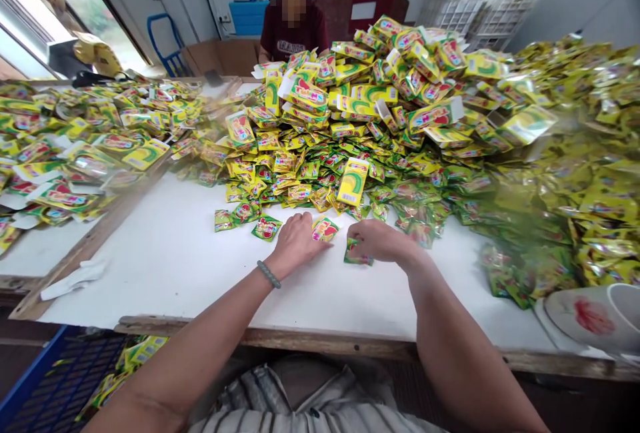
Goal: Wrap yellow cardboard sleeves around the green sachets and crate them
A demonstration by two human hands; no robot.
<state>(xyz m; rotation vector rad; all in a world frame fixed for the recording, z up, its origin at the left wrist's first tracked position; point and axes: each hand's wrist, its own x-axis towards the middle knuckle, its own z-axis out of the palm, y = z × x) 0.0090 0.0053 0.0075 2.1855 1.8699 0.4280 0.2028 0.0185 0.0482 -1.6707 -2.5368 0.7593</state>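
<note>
Lying under the right hand: a green sachet [358, 258], flat on the white table [165, 253]; its upper edge is covered by bent fingers and the rest juts toward the person.
Right hand [383, 241]: held palm down and slightly blurred, with the fingers closed on the green sachet.
Left hand [296, 241]: held knuckles up with the fingers curled, the fingertips set against a red-and-yellow sachet [326, 228]; whether that sachet is gripped or only touched cannot be told.
Key relation: the green sachet is found between the two hands, touching the right one and just right of the left one, so the right hand is nearer. Its long axis is seen running roughly left to right, across the person's front.
Red-and-yellow sachet: placed just beyond the left fingertips, at the near fringe of the heap.
Heap [400, 86]: sachets and small yellow boxes are piled across the far half of the table.
Loose sachets [267, 227]: a few are scattered just left of the left hand.
Bracelet [269, 274]: worn on the left wrist.
Co-worker [294, 30]: seated behind the heap.
Edges: a blue crate [30, 386] is seen below the table at left, a white bowl [600, 313] at the near right corner.
</note>
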